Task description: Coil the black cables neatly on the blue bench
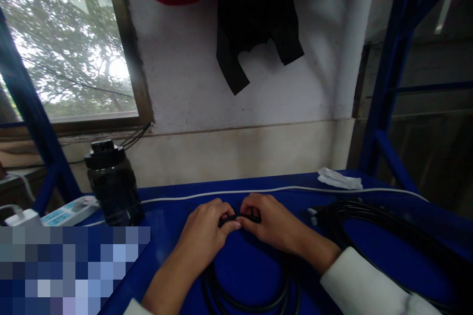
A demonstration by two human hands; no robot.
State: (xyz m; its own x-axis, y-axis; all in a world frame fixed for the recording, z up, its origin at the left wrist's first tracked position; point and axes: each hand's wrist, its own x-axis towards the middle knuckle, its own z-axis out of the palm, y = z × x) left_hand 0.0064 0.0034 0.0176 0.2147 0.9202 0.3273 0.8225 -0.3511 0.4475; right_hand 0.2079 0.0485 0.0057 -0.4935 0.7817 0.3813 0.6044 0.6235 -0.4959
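Note:
A loop of black cable (254, 308) lies coiled on the blue tabletop (166, 236) in front of me. My left hand (212, 221) is closed around the far side of this coil, thumb and fingers pinching it. Close beside it, my right hand (264, 219) also grips the cable, its thumb tip almost touching the left thumb. A short stretch of black cable shows between the two hands. Any tie or end inside the fingers is hidden.
A larger black cable bundle (391, 221) with a pale connector (312, 215) lies at right. A dark bottle (113, 187) and a power strip (72, 210) stand at left. A white cord (221, 193) and crumpled tissue (338, 179) lie behind. Blue frame posts (386, 74) flank the table.

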